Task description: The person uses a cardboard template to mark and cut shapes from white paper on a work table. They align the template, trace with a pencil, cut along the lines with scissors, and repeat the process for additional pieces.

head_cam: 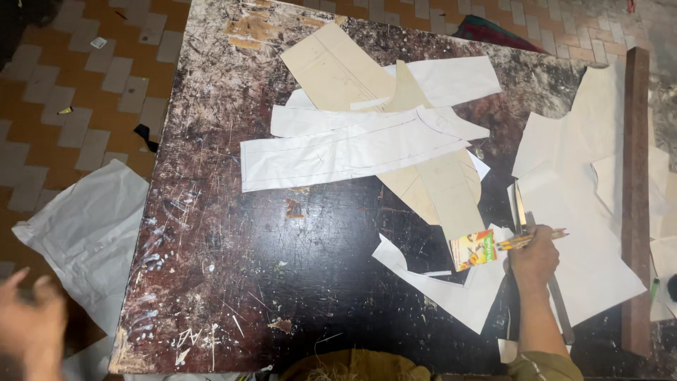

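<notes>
My right hand [534,257] rests on the dark scratched table [233,233] at the lower right, closed around a yellow pencil [530,240] that points right. It lies over a long metal ruler [543,271] and white paper pieces [592,240]. A small orange card [472,249] sits just left of the hand. My left hand [28,321] is blurred at the lower left, off the table edge, fingers apart, holding nothing. White and beige cut paper patterns [352,144] lie piled in the table's middle.
A long wooden bar [636,197] lies along the table's right side. A crumpled white sheet [88,236] lies on the tiled floor to the left. Scraps of paper dot the floor tiles.
</notes>
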{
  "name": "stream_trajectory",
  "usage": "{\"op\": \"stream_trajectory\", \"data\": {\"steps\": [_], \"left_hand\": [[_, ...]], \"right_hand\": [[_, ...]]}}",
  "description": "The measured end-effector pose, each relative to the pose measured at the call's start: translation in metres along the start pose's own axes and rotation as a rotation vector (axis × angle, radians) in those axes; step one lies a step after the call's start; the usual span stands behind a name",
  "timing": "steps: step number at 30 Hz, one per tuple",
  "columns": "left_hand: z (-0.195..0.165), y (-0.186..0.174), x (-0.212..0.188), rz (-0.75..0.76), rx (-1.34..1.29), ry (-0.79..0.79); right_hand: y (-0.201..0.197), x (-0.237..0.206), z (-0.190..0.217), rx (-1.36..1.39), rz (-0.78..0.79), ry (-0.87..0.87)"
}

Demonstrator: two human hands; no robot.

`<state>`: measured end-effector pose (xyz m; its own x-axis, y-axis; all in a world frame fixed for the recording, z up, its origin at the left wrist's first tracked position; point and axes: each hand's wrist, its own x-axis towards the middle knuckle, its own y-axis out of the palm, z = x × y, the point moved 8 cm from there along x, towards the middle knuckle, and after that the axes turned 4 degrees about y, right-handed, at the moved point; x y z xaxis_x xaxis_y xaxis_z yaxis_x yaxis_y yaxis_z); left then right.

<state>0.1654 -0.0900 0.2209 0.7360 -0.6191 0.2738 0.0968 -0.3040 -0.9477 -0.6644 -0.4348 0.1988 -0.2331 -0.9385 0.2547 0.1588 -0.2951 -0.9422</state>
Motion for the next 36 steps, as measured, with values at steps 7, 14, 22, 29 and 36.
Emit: {"op": "stream_trajectory", "data": {"steps": [7,14,22,29,36], "left_hand": [[-0.326,0.058,0.079,0.098,-0.451,0.717],[-0.555,0.091,0.065,0.411,-0.259,0.989],[-0.568,0.126,0.059,0.807,0.004,0.853],[-0.454,0.138,0.084,0.85,-0.428,0.356],[-0.307,0.128,0.097,0.61,-0.713,-0.035]], "right_hand": [[0.015,0.008,0.086,0.207,0.135,-0.196],[0.027,0.017,0.141,0.187,0.221,-0.036],[0.036,0.029,0.13,0.275,0.308,0.199],[0.035,0.05,0.121,0.387,0.275,0.325],[0.038,0.062,0.103,0.349,0.195,0.361]]}}
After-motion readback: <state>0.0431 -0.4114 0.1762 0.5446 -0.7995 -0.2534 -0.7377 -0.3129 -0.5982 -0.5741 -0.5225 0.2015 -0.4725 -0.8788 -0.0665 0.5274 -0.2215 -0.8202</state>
